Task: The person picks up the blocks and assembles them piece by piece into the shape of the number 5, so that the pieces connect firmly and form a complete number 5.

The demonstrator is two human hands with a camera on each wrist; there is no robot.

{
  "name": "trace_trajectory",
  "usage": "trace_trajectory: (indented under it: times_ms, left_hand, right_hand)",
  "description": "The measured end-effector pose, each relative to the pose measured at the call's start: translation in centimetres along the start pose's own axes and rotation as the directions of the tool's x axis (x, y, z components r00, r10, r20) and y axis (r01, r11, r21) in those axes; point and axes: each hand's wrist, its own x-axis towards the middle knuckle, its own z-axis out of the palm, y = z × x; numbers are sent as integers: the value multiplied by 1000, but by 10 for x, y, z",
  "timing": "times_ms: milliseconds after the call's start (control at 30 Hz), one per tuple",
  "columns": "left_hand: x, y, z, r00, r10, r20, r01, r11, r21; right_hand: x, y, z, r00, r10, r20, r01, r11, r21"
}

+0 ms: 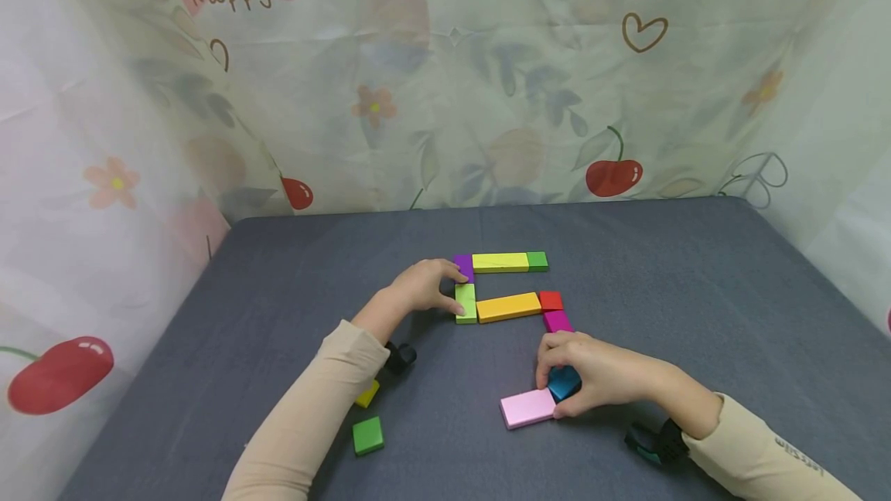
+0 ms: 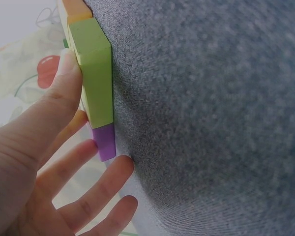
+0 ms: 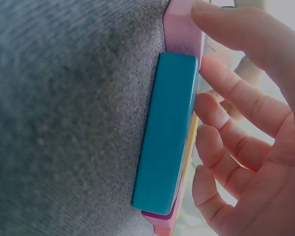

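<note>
My left hand [image 1: 425, 284] rests by the far blocks. Its thumb touches the lime green block [image 1: 465, 304] and a fingertip lies on or beside the purple block [image 1: 463, 264]. In the left wrist view the other fingers are spread loosely. My right hand [image 1: 592, 368] arches over the blue block [image 1: 564, 383]. Thumb and index finger pinch the right end of the pink block [image 1: 527, 409], which meets the blue one. The remaining fingers curl beside the blue block [image 3: 164, 132] in the right wrist view. A magenta block [image 1: 558, 321] is partly hidden behind the right hand.
A yellow block [image 1: 500, 263] and a small green block [image 1: 537, 261] continue from the purple one. An orange block [image 1: 509, 308] and a red block [image 1: 551, 301] lead to the magenta. Near the left forearm lie another green block [image 1: 368, 436] and a partly covered yellow block [image 1: 366, 394].
</note>
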Motion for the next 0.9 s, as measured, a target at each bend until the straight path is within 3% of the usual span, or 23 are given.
trace_trajectory:
  times_ms: [600,733,900]
  left_hand:
    - [0,0,0,1000,1,8,-1,1000,-1]
    - [0,0,0,1000,1,11,-1,1000,-3]
    - [0,-1,0,1000,-4,11,4,1000,-7]
  right_hand:
    - [0,-1,-1,1000,-5,7,4,1000,19]
    - [-1,2,-5,999,-9,-40,10,1000,11]
    - [-4,14,-14,986,31,-166,-38,998,-40]
